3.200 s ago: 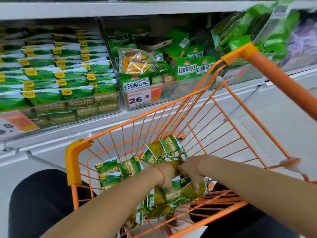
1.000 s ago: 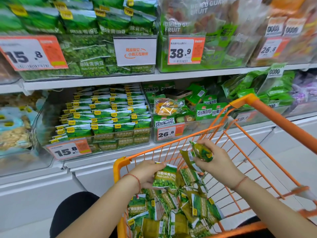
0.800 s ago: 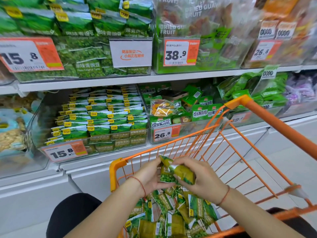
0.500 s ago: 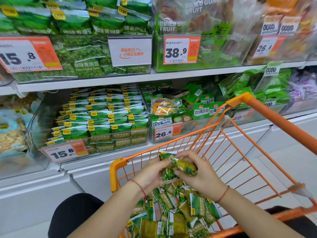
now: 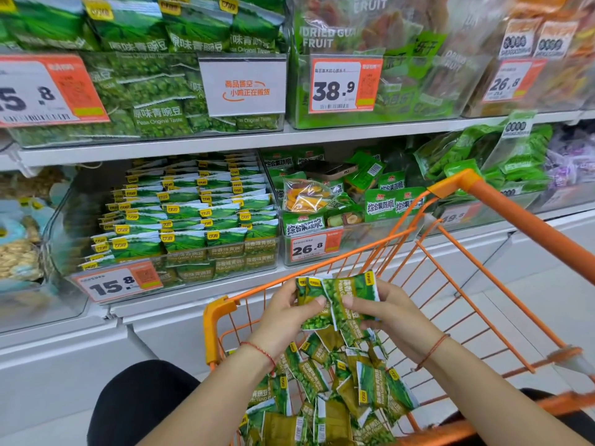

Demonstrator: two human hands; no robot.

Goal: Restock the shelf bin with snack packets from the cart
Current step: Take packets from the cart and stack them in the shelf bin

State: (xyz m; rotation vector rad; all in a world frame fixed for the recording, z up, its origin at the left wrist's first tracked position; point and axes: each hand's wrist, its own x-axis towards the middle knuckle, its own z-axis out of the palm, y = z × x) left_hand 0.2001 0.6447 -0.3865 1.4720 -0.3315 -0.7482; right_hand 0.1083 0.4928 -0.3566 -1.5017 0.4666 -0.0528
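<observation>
Holding a small bundle of green pea packets [image 5: 338, 300] above the orange wire cart [image 5: 483, 284], both hands are shown in the head view. The bundle is pinched from the left by the curled fingers and thumb of the left hand [image 5: 283, 320] and gripped on its right edge by the right hand [image 5: 392, 317]; several packets are fanned unevenly between them. More loose packets [image 5: 331, 391] are heaped in the cart below. The target shelf bin [image 5: 180, 226], marked by the 15.8 price tag [image 5: 117, 283], is seen up and to the left, already packed with upright rows of matching packets.

Risks are judged as follows. A slick packet may be lost from the uneven fan during the lift and dropped between cart and shelf. Little free space is visible in the bin, so seated rows may be toppled or crushed if the bundle is forced in. The adjacent mixed fruit-and-vegetable crisp bin [image 5: 322, 220] lies just beside, so misplacement is possible.
</observation>
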